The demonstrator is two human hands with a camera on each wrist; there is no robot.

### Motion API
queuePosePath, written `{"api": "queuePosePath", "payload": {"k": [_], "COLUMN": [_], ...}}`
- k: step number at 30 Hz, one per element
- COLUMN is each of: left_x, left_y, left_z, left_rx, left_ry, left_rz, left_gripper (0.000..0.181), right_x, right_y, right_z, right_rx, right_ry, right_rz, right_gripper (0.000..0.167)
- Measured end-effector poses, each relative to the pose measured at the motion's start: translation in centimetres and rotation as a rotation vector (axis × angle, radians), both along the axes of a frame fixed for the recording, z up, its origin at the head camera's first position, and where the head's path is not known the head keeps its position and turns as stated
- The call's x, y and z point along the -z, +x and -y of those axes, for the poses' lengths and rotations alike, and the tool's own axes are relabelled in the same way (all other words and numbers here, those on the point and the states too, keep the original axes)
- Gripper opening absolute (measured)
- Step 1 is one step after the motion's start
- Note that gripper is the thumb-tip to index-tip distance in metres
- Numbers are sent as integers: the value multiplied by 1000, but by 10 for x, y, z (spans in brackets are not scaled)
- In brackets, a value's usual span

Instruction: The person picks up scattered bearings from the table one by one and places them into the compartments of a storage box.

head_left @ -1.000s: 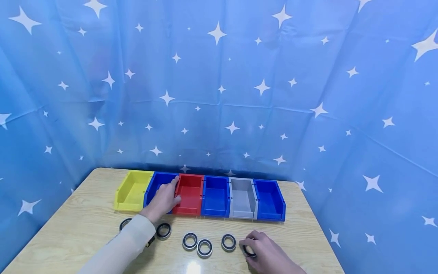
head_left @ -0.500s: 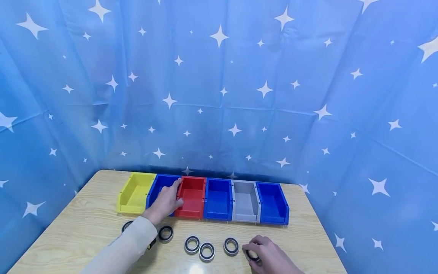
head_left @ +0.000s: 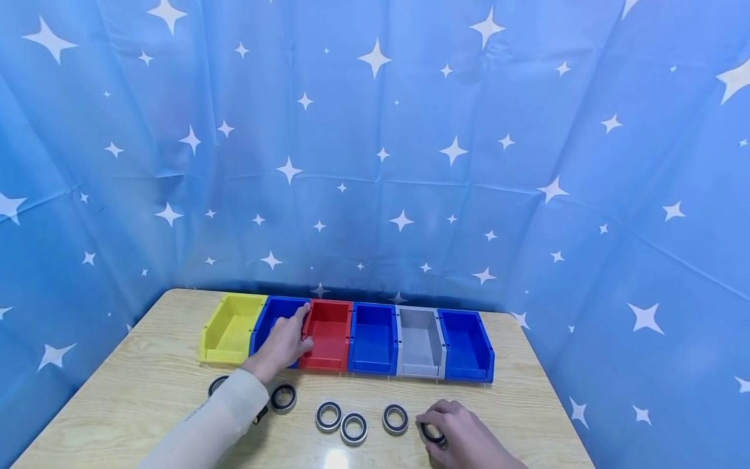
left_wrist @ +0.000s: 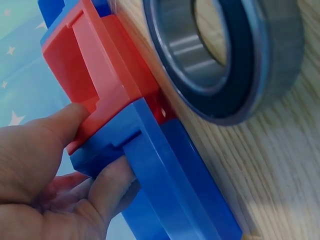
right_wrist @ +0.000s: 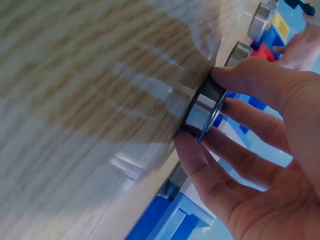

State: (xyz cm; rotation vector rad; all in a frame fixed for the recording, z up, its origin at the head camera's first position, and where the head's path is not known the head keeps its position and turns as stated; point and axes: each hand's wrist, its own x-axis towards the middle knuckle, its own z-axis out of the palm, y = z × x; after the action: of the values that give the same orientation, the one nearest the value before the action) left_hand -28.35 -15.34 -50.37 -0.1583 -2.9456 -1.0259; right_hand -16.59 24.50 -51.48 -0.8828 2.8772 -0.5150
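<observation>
My left hand (head_left: 281, 342) reaches over the adjoining walls of a blue bin (head_left: 263, 329) and the red bin (head_left: 331, 335). In the left wrist view, the thumb of that hand (left_wrist: 65, 185) lies at the red bin's edge (left_wrist: 120, 85) and its fingers curl into the blue bin (left_wrist: 155, 165), gripping the walls between them. My right hand (head_left: 463, 433) pinches a black-and-silver ring bearing (head_left: 432, 432) at the table's front right. The right wrist view shows this bearing (right_wrist: 202, 112) between thumb and fingertips of the right hand (right_wrist: 260, 145), its edge against the tabletop.
Farther along the bin row stand a yellow bin (head_left: 234, 329), a blue bin (head_left: 374, 342), a grey bin (head_left: 420, 345) and another blue one (head_left: 467, 345). Several loose bearings lie in front, including one (head_left: 395, 419) left of my right hand. A starry curtain (head_left: 375, 163) hangs behind.
The head view has shifted slightly, so the table and bins appear a little to the right. Both hands keep their places on the bin walls and the bearing.
</observation>
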Motion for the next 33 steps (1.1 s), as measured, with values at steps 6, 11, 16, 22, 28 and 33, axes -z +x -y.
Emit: {"api": "queuePosePath", "payload": {"k": [6,11,16,22,28,33], "left_x": [0,-1,0,3,1,-2], "left_y": [-2,-3,-3,-5,-3,-2], "left_z": [0,0,0,-1,-1,-2], "left_rx": [3,-10,-8,-12,-19,-18], "left_ry": [1,0,0,2,11,7], "left_rz": [-26,-18,-17,-12,-10,-19], "left_gripper": [87,89,89,88,89,88], "right_x": [-1,-6,-11,-19,-25,-31], "right_y": [-5,-7,-8,-9,-19,-27], "right_z": [-3,-4,-8,-17,-24,-34], "right_rx": [30,83,128,140,224,260], "right_ry": [-24,-25,-15,-12,-20,-28], "right_rz": [41,71,59,-77,-157,-219], "right_gripper": [31,32,35,36,30,31]}}
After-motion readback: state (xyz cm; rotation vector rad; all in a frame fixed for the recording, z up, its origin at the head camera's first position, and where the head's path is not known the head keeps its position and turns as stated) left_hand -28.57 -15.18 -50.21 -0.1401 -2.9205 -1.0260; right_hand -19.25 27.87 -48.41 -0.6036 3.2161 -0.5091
